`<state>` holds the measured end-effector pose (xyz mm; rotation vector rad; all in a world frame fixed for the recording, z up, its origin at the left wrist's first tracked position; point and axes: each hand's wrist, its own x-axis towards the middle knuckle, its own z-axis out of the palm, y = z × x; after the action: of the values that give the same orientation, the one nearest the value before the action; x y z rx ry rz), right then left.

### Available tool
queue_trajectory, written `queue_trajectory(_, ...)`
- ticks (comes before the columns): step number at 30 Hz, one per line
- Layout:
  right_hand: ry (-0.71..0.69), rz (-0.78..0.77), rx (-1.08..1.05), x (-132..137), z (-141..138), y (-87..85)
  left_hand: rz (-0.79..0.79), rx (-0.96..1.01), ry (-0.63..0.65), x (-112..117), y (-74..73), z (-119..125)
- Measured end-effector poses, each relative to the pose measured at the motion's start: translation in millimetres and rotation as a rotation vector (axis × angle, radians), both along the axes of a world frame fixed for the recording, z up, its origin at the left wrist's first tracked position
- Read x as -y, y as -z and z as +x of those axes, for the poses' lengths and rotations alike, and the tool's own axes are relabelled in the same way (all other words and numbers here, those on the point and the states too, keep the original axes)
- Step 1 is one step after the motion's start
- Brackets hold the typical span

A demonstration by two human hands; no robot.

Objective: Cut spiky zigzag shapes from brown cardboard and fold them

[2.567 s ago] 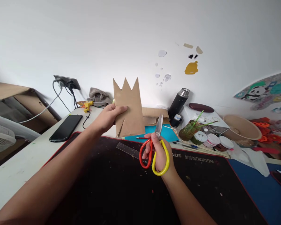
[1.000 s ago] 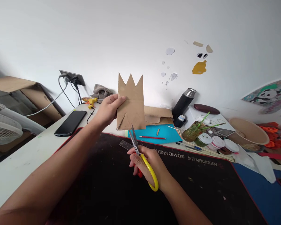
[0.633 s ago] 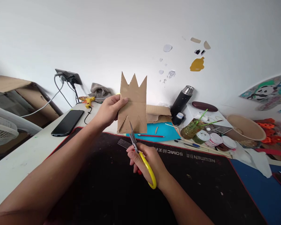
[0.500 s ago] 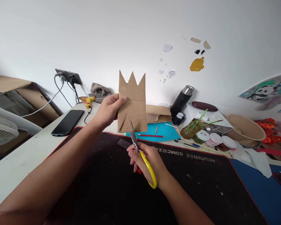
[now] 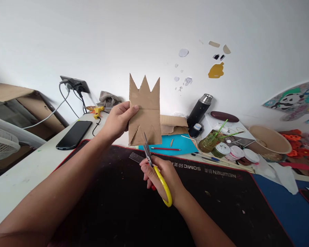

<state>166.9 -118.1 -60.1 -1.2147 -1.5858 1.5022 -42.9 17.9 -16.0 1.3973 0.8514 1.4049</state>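
Note:
My left hand point(image 5: 121, 118) pinches the left edge of a brown cardboard piece point(image 5: 149, 109), thumb on its front face. Three pointed teeth stand along the top of the cardboard. Near its lower edge, slanted lines form more points, and the one at the lower left looks cut. In my right hand point(image 5: 159, 178) is a pair of scissors point(image 5: 164, 188) with a yellow handle and a bit of red showing below. Their blades point up and overlap the cardboard's lower edge. I cannot tell how far the blades are apart.
A black desk mat point(image 5: 134, 212) lies below my hands. Behind it are a red pencil point(image 5: 166, 149) on blue paper point(image 5: 185, 144), a black thermos point(image 5: 198, 111), and paint jars point(image 5: 235, 153). To the left are a phone point(image 5: 74, 134), a yellow glue gun point(image 5: 99, 111) and a fan point(image 5: 2, 140).
The cardboard's top has shifted slightly up and tilts a little differently, with my left hand moving along. My right hand and the scissors stay nearly in place.

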Motion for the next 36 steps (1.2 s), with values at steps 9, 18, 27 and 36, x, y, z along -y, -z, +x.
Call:
queue_trajectory(9,0.016,0.031,-0.020,-0.9,0.1,11.8,-0.008,-0.039,0.004,3.0,-1.7,1.4)
queue_trajectory(18,0.030,0.049,-0.017,-0.3,-1.0,10.7,-0.006,-0.009,0.005,3.0,-0.7,2.1)
queue_trajectory(27,0.029,0.056,-0.016,-0.5,0.1,8.4,-0.011,0.021,-0.035,2.5,-2.5,1.0)
queue_trajectory(36,0.021,0.076,0.005,0.4,-0.2,7.9,-0.011,0.013,-0.024,2.2,-2.2,1.0)
